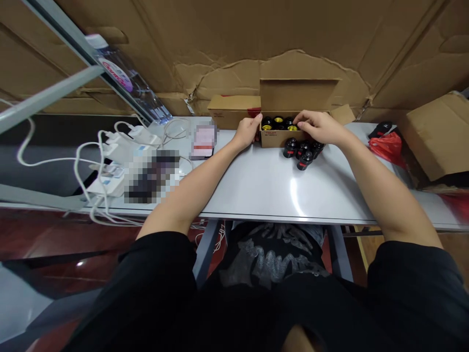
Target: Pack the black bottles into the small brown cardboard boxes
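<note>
Gold-topped black bottles [277, 122] stand packed upright in an open cardboard carton [280, 139], its far flap raised. The carton sits toward the far edge of a white tabletop [252, 193], right of centre. Four black bottles with red bands [302, 152] stand in a loose cluster just beside its near right corner, outside the carton.

Left hand [249, 131]: fingers held together and extended, lying against the carton's left end; no pinch. Right hand [318, 127]: curved over the carton's right part, fingertips among the gold tops. Whether it pinches a bottle cannot be told from this view.

Step, as judged: both hands are at the carton, with bottles in and beside it. Moving the loose bottles would call for a free hand and a gap in the carton.

Surroundings: a second carton [232, 110] lies just left, at the far edge. Power strips [120, 164] and white cables [104, 188] lie left. A red plastic bag [386, 149] lies right. One object near left is pixelated and cannot be identified.
</note>
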A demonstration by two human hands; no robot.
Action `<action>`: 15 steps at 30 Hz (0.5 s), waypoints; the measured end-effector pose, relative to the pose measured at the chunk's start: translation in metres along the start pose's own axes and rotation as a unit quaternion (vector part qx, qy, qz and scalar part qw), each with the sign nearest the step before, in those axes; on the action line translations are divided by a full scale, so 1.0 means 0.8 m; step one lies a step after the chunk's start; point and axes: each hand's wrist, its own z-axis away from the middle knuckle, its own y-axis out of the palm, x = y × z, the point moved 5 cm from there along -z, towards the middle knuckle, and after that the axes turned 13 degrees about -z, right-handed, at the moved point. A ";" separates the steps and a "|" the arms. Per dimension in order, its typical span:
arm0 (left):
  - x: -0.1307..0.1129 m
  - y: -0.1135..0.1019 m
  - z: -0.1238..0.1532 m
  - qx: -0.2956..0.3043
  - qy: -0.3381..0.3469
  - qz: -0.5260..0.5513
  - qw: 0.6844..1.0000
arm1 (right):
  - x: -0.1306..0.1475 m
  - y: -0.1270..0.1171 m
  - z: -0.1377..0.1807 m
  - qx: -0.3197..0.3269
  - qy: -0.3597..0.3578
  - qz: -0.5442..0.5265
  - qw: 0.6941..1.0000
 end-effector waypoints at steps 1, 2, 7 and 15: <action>0.000 0.001 -0.001 0.000 -0.002 0.000 1.000 | 0.000 0.001 0.000 0.006 -0.003 0.000 1.000; 0.000 0.001 -0.002 0.000 -0.003 0.001 1.000 | 0.000 0.001 -0.001 0.010 -0.006 0.001 1.000; -0.004 0.001 -0.004 -0.008 0.010 0.003 1.000 | -0.009 0.003 -0.008 -0.003 0.010 0.021 1.000; -0.009 0.000 -0.001 -0.005 0.013 0.009 1.000 | -0.011 0.009 -0.011 0.004 -0.001 0.020 1.000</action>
